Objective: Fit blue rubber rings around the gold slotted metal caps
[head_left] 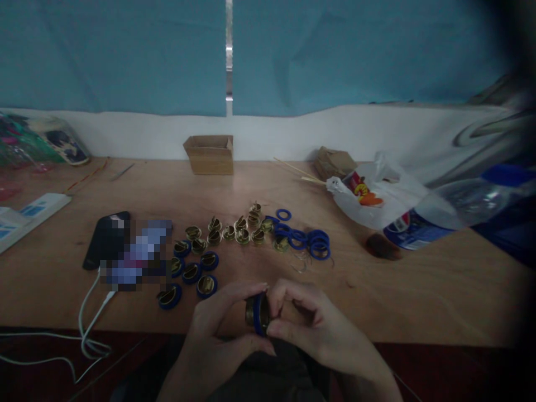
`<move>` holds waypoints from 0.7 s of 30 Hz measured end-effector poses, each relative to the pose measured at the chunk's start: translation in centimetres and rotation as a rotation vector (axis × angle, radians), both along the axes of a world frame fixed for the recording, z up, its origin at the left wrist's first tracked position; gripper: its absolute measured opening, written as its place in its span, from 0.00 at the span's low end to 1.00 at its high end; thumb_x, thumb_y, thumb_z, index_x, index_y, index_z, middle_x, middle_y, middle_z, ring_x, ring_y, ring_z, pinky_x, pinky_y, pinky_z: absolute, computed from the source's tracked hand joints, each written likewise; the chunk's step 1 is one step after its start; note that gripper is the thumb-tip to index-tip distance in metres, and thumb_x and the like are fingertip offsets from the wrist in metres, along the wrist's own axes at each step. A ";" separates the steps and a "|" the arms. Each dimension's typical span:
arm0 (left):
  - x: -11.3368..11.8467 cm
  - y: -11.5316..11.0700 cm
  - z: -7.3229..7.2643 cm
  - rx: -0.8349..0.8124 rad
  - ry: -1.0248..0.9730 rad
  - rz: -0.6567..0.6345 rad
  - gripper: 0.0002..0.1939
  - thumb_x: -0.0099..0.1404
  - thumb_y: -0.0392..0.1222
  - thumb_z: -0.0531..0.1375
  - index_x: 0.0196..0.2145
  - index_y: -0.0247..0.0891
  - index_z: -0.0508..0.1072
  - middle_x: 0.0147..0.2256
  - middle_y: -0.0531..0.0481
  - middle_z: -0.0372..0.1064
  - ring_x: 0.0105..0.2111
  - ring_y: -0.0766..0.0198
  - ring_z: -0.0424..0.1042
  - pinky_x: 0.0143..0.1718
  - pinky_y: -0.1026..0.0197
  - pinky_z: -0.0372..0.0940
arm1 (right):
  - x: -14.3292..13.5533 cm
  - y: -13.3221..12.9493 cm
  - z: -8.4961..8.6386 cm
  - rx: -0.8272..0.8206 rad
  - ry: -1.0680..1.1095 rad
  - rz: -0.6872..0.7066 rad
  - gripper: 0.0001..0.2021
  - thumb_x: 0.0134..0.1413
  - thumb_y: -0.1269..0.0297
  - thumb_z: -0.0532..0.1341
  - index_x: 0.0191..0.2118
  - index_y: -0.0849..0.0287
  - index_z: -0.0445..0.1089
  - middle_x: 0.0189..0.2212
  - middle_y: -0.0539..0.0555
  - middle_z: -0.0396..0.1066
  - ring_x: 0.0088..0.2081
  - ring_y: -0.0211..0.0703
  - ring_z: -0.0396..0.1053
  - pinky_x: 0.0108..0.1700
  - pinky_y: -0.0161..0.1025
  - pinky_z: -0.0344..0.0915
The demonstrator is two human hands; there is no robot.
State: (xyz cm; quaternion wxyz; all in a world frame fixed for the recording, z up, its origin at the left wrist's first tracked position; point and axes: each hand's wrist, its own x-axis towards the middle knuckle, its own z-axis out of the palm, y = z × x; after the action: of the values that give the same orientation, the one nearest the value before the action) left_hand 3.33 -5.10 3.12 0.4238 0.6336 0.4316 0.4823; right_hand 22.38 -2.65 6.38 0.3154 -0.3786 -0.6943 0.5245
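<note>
Pinching a blue-ringed brass-coloured fitting (257, 314), right hand (322, 332) grips one side; left hand (204, 335) arches wide around it, hold unclear.

Brass-coloured fitting (250, 310) with blue ring (257, 316): far end partly covered by right hand (307, 321); exact contact of left hand (209, 326) unclear. Both forearms cut off by bottom edge. Fine wire rings (302, 261) on tabletop (368, 296): too thin and tangled to count. Phone (142, 245) screen lost under mosaic blocks. Power strip (50, 209) cropped at left edge, as is white cable (31, 335). Clear plastic items (17, 148), upper left: blurred, cropped. Contents of white plastic bag (402, 192) partly hidden by its folds. Cardboard box (211, 162): floor out of sight.
</note>
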 end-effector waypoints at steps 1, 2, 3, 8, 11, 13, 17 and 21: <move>-0.1 0.1 0.2 0.023 -0.016 -0.027 0.33 0.44 0.32 0.74 0.47 0.52 0.74 0.43 0.53 0.77 0.43 0.58 0.76 0.45 0.61 0.69 | 0.0 0.1 0.3 0.027 -0.042 0.005 0.08 0.55 0.62 0.64 0.28 0.57 0.66 0.27 0.47 0.69 0.30 0.37 0.67 0.34 0.35 0.63; -0.2 0.3 0.3 0.047 -0.037 -0.053 0.32 0.45 0.32 0.74 0.47 0.52 0.74 0.43 0.52 0.77 0.43 0.58 0.76 0.46 0.60 0.69 | 0.0 0.2 0.6 0.061 -0.087 0.013 0.08 0.55 0.63 0.64 0.28 0.57 0.67 0.27 0.47 0.69 0.30 0.37 0.68 0.34 0.35 0.63; -0.3 0.4 0.5 0.066 -0.059 -0.076 0.31 0.46 0.32 0.73 0.47 0.52 0.74 0.43 0.52 0.77 0.43 0.58 0.75 0.45 0.60 0.69 | 0.0 0.2 1.0 0.100 -0.132 0.021 0.07 0.55 0.64 0.65 0.29 0.57 0.67 0.27 0.47 0.70 0.30 0.37 0.68 0.34 0.35 0.62; -1.0 0.7 1.0 0.063 -0.168 -0.120 0.31 0.46 0.30 0.73 0.46 0.53 0.74 0.40 0.53 0.76 0.40 0.61 0.74 0.40 0.63 0.69 | -0.5 0.3 2.9 0.348 -0.300 0.091 0.06 0.55 0.71 0.64 0.29 0.56 0.68 0.27 0.47 0.72 0.33 0.38 0.69 0.34 0.35 0.60; -1.4 0.5 1.3 0.058 -0.182 -0.115 0.29 0.47 0.28 0.72 0.44 0.54 0.74 0.40 0.54 0.76 0.41 0.61 0.74 0.42 0.62 0.70 | -0.9 0.0 3.7 0.457 -0.346 0.153 0.07 0.57 0.75 0.60 0.31 0.56 0.67 0.27 0.48 0.72 0.31 0.38 0.69 0.36 0.36 0.61; -1.6 0.4 1.6 0.078 -0.180 -0.109 0.28 0.48 0.28 0.72 0.42 0.54 0.75 0.41 0.55 0.76 0.42 0.61 0.75 0.42 0.62 0.70 | -1.0 -0.2 4.0 0.507 -0.372 0.178 0.08 0.58 0.76 0.57 0.33 0.56 0.68 0.29 0.50 0.72 0.32 0.39 0.69 0.39 0.38 0.63; -1.6 0.2 1.9 0.143 -0.164 -0.084 0.28 0.48 0.27 0.72 0.41 0.56 0.75 0.40 0.56 0.77 0.42 0.61 0.75 0.43 0.61 0.72 | -1.0 -0.6 4.3 0.574 -0.394 0.182 0.10 0.58 0.77 0.55 0.34 0.56 0.69 0.30 0.50 0.73 0.32 0.41 0.70 0.41 0.40 0.64; -1.2 0.1 2.1 0.204 -0.160 -0.070 0.28 0.48 0.27 0.72 0.41 0.57 0.75 0.40 0.57 0.77 0.41 0.62 0.76 0.43 0.60 0.73 | -0.8 -0.7 4.4 0.579 -0.423 0.185 0.10 0.57 0.77 0.54 0.33 0.56 0.69 0.30 0.51 0.73 0.33 0.42 0.70 0.41 0.40 0.64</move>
State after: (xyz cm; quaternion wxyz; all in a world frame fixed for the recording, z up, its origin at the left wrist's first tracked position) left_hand 2.10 -4.98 5.19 0.4069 0.6477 0.3226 0.5575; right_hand 21.55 -3.37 10.81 0.2101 -0.3095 -0.8951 0.2427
